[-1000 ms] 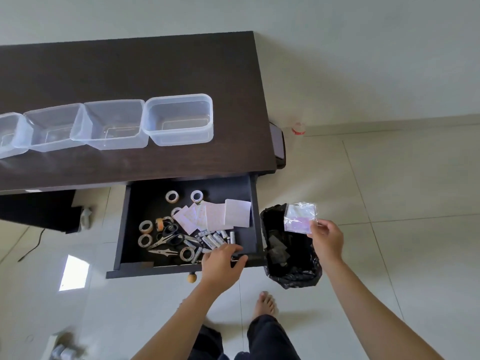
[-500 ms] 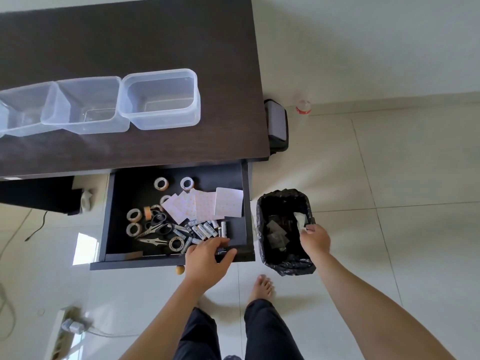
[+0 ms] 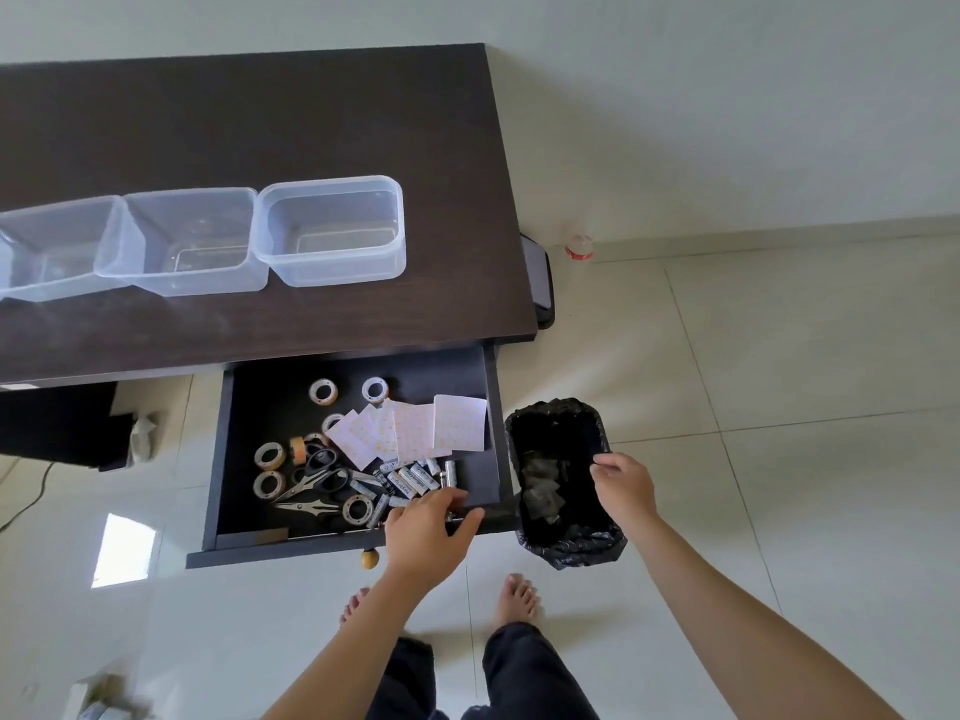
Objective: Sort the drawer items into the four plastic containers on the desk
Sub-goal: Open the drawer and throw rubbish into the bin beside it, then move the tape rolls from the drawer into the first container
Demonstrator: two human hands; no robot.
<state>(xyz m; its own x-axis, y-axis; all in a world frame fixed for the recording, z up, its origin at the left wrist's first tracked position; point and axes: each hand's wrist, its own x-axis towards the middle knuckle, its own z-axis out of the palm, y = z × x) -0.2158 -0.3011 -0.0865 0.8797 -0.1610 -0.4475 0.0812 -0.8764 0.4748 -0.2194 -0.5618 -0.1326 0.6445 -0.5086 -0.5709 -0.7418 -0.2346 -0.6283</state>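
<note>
Emptied right hand (image 3: 623, 485) lifts over bin (image 3: 563, 550), beside drawer (image 3: 358, 537)

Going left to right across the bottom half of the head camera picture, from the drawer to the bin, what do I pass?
Tape rolls → scissors → batteries → left hand at the drawer front → black-lined bin → right hand over the bin's right rim.

Clear rectangular plastic containers (image 3: 332, 231) stand empty in a touching row on the dark brown tabletop (image 3: 260, 122). Below, the open black drawer (image 3: 231, 459) holds beige tape rolls (image 3: 270, 456), black-handled scissors (image 3: 317, 478), white patterned paper squares (image 3: 415, 431) and white cylindrical batteries (image 3: 410, 480).
</note>
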